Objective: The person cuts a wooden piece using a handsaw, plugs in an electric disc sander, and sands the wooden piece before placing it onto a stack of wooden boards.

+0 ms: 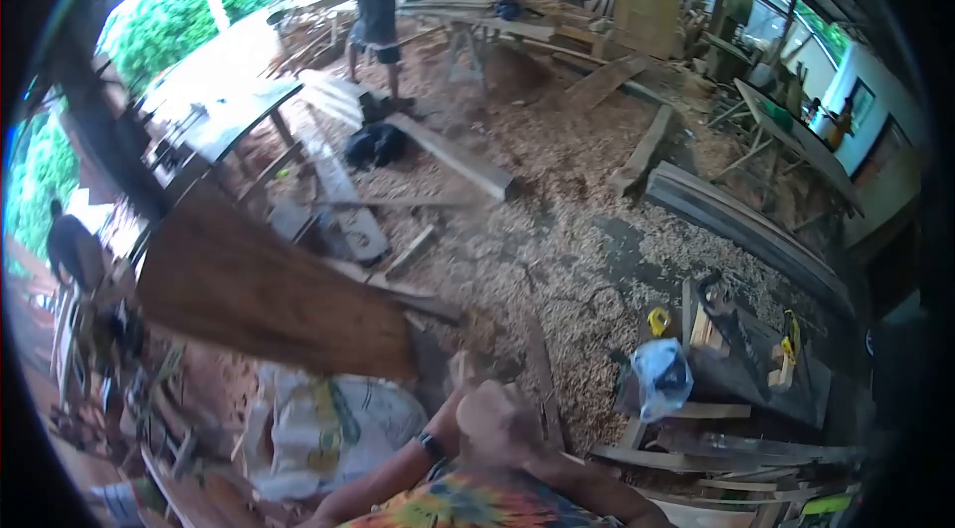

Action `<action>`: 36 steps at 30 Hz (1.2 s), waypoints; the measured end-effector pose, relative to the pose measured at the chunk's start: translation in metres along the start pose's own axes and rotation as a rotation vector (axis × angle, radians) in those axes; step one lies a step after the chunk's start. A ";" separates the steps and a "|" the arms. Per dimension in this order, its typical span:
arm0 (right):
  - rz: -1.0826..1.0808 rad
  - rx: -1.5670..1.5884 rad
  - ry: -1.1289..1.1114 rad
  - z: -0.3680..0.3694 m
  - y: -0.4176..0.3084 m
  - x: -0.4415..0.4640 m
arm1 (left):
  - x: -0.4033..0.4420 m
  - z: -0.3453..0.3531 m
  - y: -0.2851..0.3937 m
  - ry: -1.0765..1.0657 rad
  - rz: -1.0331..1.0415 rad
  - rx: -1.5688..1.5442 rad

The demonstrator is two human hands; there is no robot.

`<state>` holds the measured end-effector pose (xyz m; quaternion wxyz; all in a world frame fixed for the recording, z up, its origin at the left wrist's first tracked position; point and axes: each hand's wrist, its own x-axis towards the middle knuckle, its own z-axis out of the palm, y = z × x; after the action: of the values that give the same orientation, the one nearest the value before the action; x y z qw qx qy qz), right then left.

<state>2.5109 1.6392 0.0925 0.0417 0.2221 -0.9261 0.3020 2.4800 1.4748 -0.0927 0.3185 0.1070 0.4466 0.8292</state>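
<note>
My left hand (450, 417), with a dark band on its wrist, is close in front of my body. Beside it my right hand (509, 446) comes in from the right, and the two are close together or touching. Between them is a pale, rounded tan shape (487, 407), too blurred to name. Motion smears the fingers of both hands, so their grip does not show. Just beyond and to the left, a large, wide brown wooden board (279, 294) slants up with its near end close to my left hand.
White sacks (338, 429) lie left of my hands. To the right are a clear plastic bag (661, 379), a yellow tape measure (659, 321) and a handsaw (731, 329). Thick planks (746, 220) rest on shavings-covered ground. A person (380, 16) stands at a far bench.
</note>
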 end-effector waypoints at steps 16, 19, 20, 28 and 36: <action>-0.507 1.219 0.055 -0.218 0.055 0.250 | 0.198 -0.117 0.199 0.346 -0.405 -0.545; -0.711 1.262 0.133 -0.252 0.056 0.272 | 0.226 -0.128 0.213 0.370 -0.415 -0.544; -0.778 1.259 0.161 -0.254 0.056 0.283 | 0.236 -0.132 0.217 0.377 -0.413 -0.543; -0.996 1.200 0.356 -0.271 0.123 0.373 | 0.331 -0.161 0.235 0.467 -0.389 -0.568; -0.872 1.268 0.593 -0.320 0.230 0.447 | 0.485 -0.173 0.259 0.518 -0.323 -0.591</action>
<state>1.9909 1.8171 0.3231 0.2645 0.4544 -0.3611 0.7702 1.9124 1.5573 -0.0351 0.3385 -0.2719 0.2662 0.8606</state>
